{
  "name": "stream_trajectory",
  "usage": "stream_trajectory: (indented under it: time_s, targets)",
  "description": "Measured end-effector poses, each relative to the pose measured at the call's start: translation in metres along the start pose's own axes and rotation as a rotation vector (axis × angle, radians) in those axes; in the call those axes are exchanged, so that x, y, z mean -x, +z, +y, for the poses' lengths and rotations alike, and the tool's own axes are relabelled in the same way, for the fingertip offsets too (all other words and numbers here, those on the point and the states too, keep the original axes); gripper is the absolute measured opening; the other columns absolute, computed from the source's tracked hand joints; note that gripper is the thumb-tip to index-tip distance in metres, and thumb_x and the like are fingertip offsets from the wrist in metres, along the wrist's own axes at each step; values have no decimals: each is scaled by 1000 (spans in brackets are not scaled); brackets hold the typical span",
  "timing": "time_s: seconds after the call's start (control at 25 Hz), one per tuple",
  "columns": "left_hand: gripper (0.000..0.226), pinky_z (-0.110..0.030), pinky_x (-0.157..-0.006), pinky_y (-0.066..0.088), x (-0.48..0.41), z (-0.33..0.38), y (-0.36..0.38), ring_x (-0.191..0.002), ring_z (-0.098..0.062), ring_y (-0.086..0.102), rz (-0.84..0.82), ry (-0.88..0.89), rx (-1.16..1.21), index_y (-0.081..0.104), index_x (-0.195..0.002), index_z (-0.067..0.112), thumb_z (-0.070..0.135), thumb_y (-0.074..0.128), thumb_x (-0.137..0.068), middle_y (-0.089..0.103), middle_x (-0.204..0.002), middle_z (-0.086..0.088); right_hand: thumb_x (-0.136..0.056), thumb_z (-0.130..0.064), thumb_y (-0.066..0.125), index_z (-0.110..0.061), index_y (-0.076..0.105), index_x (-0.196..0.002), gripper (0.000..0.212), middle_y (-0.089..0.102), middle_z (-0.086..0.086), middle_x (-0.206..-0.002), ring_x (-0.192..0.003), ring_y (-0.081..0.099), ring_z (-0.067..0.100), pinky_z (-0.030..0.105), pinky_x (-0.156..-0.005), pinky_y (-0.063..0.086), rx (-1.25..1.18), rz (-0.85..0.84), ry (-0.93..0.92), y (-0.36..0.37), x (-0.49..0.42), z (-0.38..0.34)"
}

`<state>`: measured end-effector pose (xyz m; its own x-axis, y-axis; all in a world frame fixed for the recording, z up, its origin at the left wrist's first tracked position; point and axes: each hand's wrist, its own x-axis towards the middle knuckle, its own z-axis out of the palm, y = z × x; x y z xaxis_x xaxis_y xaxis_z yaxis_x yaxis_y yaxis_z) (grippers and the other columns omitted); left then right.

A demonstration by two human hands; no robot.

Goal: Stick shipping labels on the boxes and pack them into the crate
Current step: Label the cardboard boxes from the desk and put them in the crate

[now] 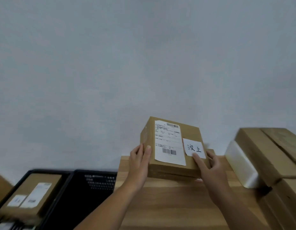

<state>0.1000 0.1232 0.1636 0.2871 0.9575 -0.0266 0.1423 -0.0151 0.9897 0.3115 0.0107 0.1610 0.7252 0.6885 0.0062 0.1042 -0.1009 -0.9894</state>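
Note:
A brown cardboard box (192, 133) is held tilted above the wooden table (170, 205), near its far edge. A white shipping label (168, 141) with barcodes covers its top, and a small white sticker (194, 147) with handwritten characters sits beside it. My left hand (139, 165) grips the box's left side. My right hand (208, 168) grips its right near corner, thumb on the small sticker. A black crate (67, 185) stands lower left and holds another labelled box (33, 191).
Several plain cardboard boxes (276, 150) are stacked at the right, with a white roll or foam piece (240, 165) lying against them. A bare grey wall fills the upper view. A second black crate section (101, 181) adjoins the table's left edge.

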Motion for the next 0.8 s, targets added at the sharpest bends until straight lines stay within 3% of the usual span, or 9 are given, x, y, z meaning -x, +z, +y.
stream_trajectory:
  time_s: [0.08, 0.16, 0.28, 0.36, 0.6, 0.72, 0.8]
  targets:
    - [109, -38, -114, 41, 6, -6, -21, -130, -8, 48, 55, -70, 19, 43, -142, 37, 103, 48, -55, 44, -138, 12, -72, -65, 75, -37, 59, -123, 61, 67, -17, -105, -85, 69, 3, 21, -61, 54, 39, -77, 28, 18, 8, 9]
    - [114, -26, -108, 41, 16, -17, -49, -126, 1, 47, 69, -122, -26, 42, -150, 40, 104, 43, -56, 42, -132, 21, -58, -73, 73, -30, 67, -109, 67, 73, -16, -96, -81, 72, 4, 19, -60, 54, 55, -161, 79, 42, 20, 20]
    - [112, -6, -84, 37, 38, -45, -103, -116, 16, 46, 76, -138, -46, 35, -154, 43, 103, 42, -60, 42, -128, 29, -59, -72, 73, -22, 65, -123, 81, 73, -5, -106, -93, 71, 20, 38, -69, 61, 112, -275, 157, 91, 47, 35]
    - [110, -5, -83, 37, 53, -63, -146, -114, 20, 47, 109, -164, -22, 36, -154, 39, 100, 45, -63, 42, -127, 31, -64, -68, 73, -22, 61, -130, 82, 69, -1, -111, -96, 68, 23, 44, -73, 60, 148, -329, 173, 127, 68, 39]
    - [91, -16, -94, 37, 91, -127, -311, -122, 8, 45, 155, -215, 38, 31, -155, 46, 88, 39, -75, 41, -138, 17, -76, -58, 77, -25, 60, -130, 65, 67, -2, -113, -97, 66, 23, 51, -81, 59, 264, -446, 165, 280, 155, 34]
    - [87, -34, -113, 37, 110, -181, -415, -134, -4, 42, 91, -314, 105, 28, -156, 46, 85, 42, -80, 36, -146, 17, -78, -52, 78, -23, 59, -132, 64, 68, -2, -113, -95, 66, 20, 46, -81, 57, 312, -494, 152, 377, 209, 42]
    - [80, -43, -120, 32, 129, -213, -467, -139, -9, 39, 56, -393, 158, 29, -153, 52, 83, 44, -81, 35, -146, 21, -83, -47, 77, -20, 60, -132, 59, 67, 5, -115, -88, 63, 15, 36, -71, 52, 388, -522, 135, 426, 241, 39]
